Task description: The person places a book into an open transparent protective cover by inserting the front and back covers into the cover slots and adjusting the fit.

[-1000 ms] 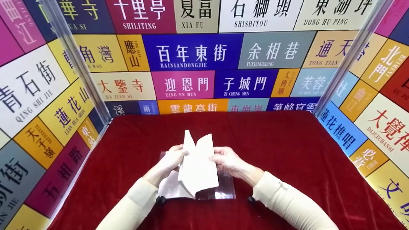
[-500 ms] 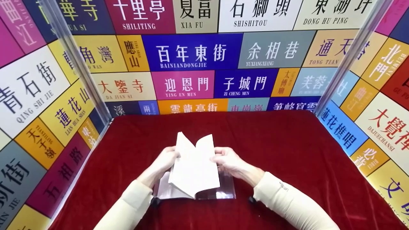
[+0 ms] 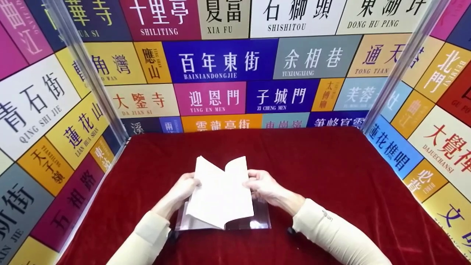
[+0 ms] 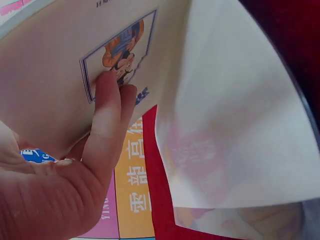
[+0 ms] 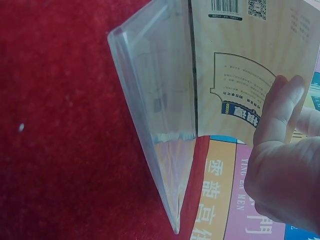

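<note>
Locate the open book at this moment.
In the head view, the open book is held at lower middle over the red cloth, between the left hand and right hand, with clear plastic showing beneath.

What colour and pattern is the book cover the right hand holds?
The book cover is pale beige with faint rays, best seen in the right wrist view.
</note>
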The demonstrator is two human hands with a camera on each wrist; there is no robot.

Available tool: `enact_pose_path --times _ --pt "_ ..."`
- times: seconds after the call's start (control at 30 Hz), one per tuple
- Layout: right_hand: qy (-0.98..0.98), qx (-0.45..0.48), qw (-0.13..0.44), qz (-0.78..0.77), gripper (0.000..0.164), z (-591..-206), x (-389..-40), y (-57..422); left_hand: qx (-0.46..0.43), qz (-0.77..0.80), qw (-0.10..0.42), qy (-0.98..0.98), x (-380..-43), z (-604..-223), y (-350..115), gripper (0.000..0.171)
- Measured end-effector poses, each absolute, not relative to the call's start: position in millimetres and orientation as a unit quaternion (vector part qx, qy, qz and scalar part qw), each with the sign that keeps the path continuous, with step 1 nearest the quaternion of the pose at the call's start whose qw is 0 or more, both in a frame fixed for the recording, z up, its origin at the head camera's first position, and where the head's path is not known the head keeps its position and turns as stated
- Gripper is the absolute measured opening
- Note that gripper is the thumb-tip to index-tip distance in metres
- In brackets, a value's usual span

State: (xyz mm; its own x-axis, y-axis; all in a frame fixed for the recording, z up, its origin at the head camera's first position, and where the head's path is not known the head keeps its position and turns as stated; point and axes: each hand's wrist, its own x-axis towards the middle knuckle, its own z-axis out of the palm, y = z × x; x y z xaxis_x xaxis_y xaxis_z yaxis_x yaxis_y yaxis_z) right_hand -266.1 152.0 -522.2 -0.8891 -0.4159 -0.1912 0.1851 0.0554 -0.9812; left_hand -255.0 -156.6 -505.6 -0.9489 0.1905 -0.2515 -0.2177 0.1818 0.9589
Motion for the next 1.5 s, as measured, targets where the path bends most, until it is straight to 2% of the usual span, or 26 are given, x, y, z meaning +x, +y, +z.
enact_pose_path --times 0.13,0.5,0.67,0.9,1.2,1.33,1.5 --pt "0.696 -0.083 0.221 -0.678 0.044 -521 -266 152 -0.018 0.640 0.164 0.751 -253 -510 -163 0.042" --pt "0.694 -0.080 0.221 -0.680 0.036 -520 -265 154 -0.049 0.620 0.155 0.767 -252 -528 -181 0.041" --pt "0.690 -0.078 0.224 -0.684 0.040 -519 -265 154 -0.060 0.592 0.135 0.793 -250 -532 -184 0.030" --pt "0.685 -0.072 0.225 -0.689 0.035 -522 -266 156 -0.067 0.551 0.098 0.826 -248 -537 -189 0.022" --pt "0.696 -0.073 0.224 -0.678 0.026 -524 -265 159 -0.069 0.502 0.085 0.858 -245 -540 -194 0.019" --pt "0.704 -0.074 0.223 -0.670 0.025 -525 -265 161 -0.064 0.440 0.068 0.893 -247 -540 -195 0.012" --pt "0.704 -0.074 0.228 -0.669 0.026 -527 -265 162 -0.046 0.357 0.035 0.932 -247 -539 -195 0.015"
